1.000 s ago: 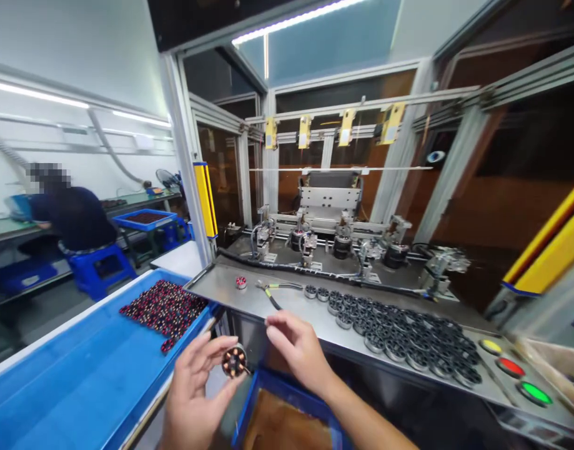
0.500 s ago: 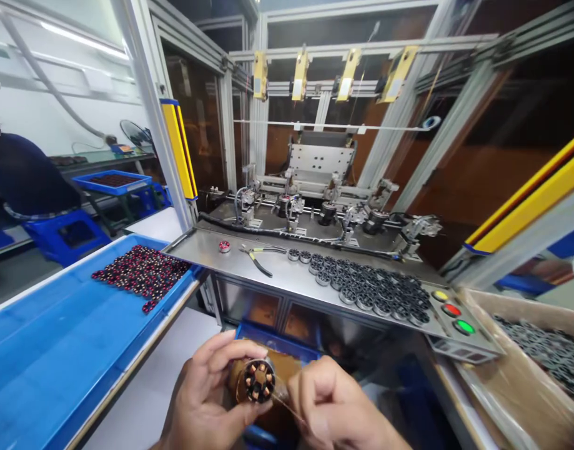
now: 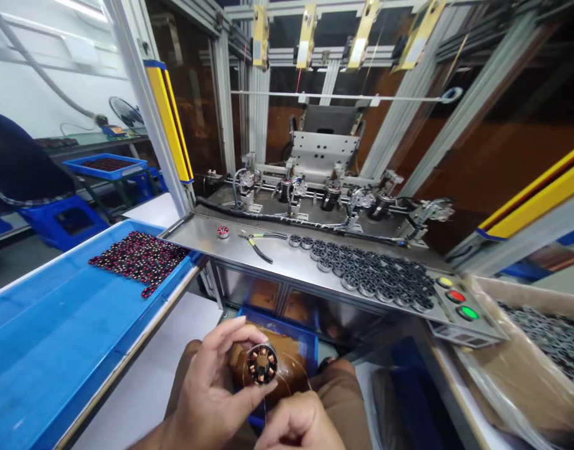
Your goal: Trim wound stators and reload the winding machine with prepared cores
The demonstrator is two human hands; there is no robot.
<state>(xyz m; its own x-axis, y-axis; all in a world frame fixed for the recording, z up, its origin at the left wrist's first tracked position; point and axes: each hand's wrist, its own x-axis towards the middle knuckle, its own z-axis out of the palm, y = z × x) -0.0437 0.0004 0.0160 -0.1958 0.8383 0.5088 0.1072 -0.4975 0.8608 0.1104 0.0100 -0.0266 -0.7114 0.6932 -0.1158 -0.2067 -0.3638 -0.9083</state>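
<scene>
My left hand point(image 3: 210, 378) holds a small round motor stator point(image 3: 262, 365) between thumb and fingers, its copper-wound face turned up toward me. Thin copper wire point(image 3: 265, 405) trails from the stator down to my right hand point(image 3: 301, 426), whose fingers are pinched together at the lower edge. The right fingertips are partly hidden. Beneath both hands is a blue bin point(image 3: 313, 342) with a brown, shiny lining or contents. Cutting pliers point(image 3: 261, 250) lie on the metal shelf beside a single red-and-silver stator point(image 3: 223, 232).
Many black stator cores point(image 3: 375, 269) cover the shelf's right part, by a button panel point(image 3: 474, 331). A blue tray point(image 3: 47, 350) at left holds wound stators point(image 3: 137, 259). The winding machine point(image 3: 331, 194) stands behind; a lined box of grey parts point(image 3: 544, 400) is at right.
My right hand has moved down and left, from beside the stator to below it. The left hand still holds the stator. The camera view has shifted slightly.
</scene>
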